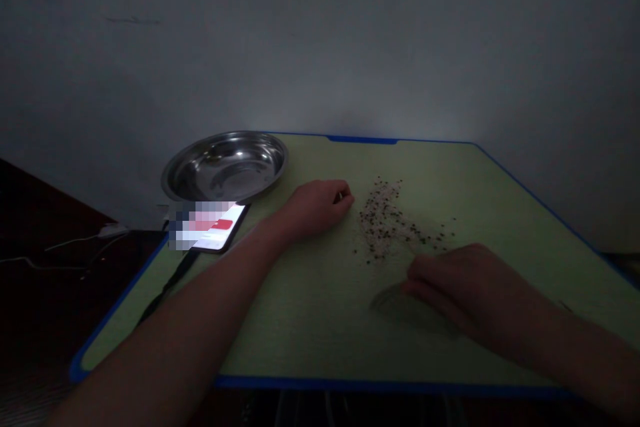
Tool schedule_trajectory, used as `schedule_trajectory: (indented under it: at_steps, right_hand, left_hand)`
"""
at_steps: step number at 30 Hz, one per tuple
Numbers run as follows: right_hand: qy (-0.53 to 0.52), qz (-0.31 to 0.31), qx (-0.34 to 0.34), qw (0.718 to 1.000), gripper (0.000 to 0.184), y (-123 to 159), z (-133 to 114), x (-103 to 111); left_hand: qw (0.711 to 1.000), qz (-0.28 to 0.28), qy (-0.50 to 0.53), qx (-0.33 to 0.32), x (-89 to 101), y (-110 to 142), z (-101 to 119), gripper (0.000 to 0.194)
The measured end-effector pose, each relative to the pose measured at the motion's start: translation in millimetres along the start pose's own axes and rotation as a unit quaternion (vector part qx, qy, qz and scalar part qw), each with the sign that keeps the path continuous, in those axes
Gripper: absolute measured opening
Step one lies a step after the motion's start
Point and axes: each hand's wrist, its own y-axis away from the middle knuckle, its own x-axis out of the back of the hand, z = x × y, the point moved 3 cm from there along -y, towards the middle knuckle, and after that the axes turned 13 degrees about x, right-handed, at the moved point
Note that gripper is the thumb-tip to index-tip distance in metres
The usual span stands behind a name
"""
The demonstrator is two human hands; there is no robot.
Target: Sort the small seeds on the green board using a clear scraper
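On the green tabletop [300, 320] lies a loose spread of small pale grains mixed with dark beans or seeds [383, 223]. My left hand [320, 209] rests on the table just left of the spread, its fingers curled closed; a tiny pale spot shows between them, too small to name. Near the right front of the spread, my right hand [455, 287] is held a little above the surface, thumb and fingers pinched together. Whatever the pinch may contain is hidden, and the dim light blurs it. A soft shadow falls beneath this hand.
A shiny steel basin [225, 167] stands at the table's back left. In front of it a phone [220, 227] with a lit screen lies by the left edge, a dark strap [170, 283] below. White cables [107, 232] hang beyond. A plain wall [350, 40] borders the back.
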Motion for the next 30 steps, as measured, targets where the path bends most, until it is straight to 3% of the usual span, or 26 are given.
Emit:
schedule_trajectory:
  at_steps: [3,18,24,30]
  right_hand:
    - [0.038,-0.004,-0.048,0.998,0.034,1,5,-4]
    - [0.145,-0.024,-0.093,0.985,0.036,-12,44,-19]
    - [0.141,-0.039,-0.055,0.988,0.038,-29,47,-20]
    - [0.113,-0.038,0.016,0.993,0.034,-28,35,-23]
  left_hand:
    - [1.0,-0.009,0.005,0.001,0.4,0,0,0.027]
    - [1.0,-0.014,0.009,0.0,0.8,0,-2,0.028]
    - [0.999,-0.033,0.024,0.027,1.2,0,-3,0.019]
    - [0.999,-0.033,0.026,0.021,1.4,-1,-6,0.017]
